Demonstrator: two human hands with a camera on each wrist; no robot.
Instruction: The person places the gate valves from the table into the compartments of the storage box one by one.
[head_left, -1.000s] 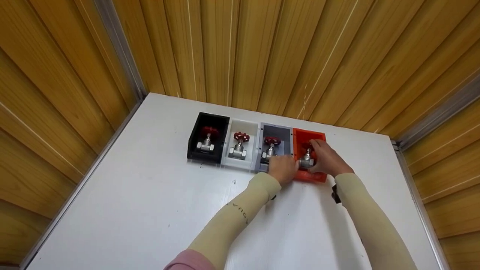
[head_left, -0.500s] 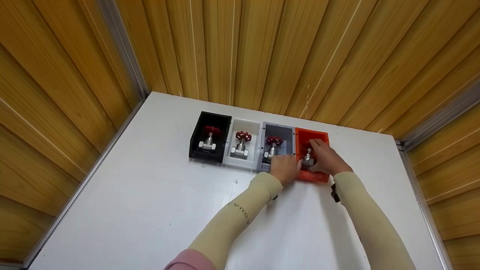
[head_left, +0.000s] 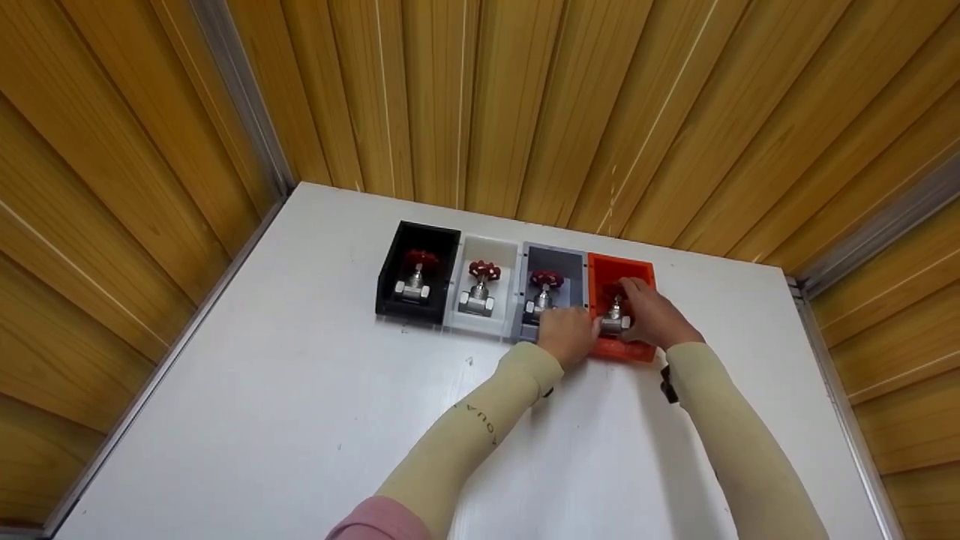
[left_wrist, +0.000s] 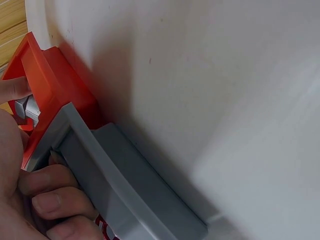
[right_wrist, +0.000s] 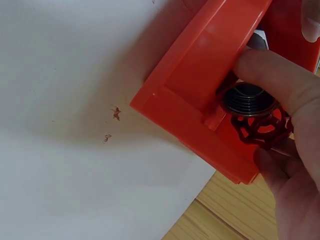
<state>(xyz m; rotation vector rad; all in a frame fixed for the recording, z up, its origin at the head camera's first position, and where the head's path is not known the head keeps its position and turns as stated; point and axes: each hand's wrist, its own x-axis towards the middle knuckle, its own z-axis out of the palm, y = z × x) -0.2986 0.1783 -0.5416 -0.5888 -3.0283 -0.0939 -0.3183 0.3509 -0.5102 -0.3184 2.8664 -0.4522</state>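
Observation:
My right hand [head_left: 660, 319] holds a silver globe or gate valve [head_left: 614, 322] with a red handwheel [right_wrist: 262, 129], inside the orange bin [head_left: 621, 262]. In the right wrist view the thumb [right_wrist: 272, 75] lies on the valve body by its threaded opening, and a fingertip touches the handwheel. My left hand [head_left: 566, 334] is at the front of the grey bin [head_left: 556, 259], where it adjoins the orange one. Its curled fingers [left_wrist: 50, 200] reach into the grey bin while its thumb lies on the orange side, pinching the adjoining walls. A similar valve [head_left: 540, 304] stands in the grey bin, partly hidden.
Left of the grey bin, in one row, are a white bin [head_left: 491, 246] with a valve [head_left: 478, 292] and a black bin [head_left: 431, 227] with a valve [head_left: 413, 286]. All stand on a white tabletop [head_left: 315, 390] near its back edge, before a wood-patterned wall [head_left: 487, 105].
Both hands stay at the grey and orange bins. The valve in the orange bin shows only a slight shift under the right hand; the whole view sways a little.

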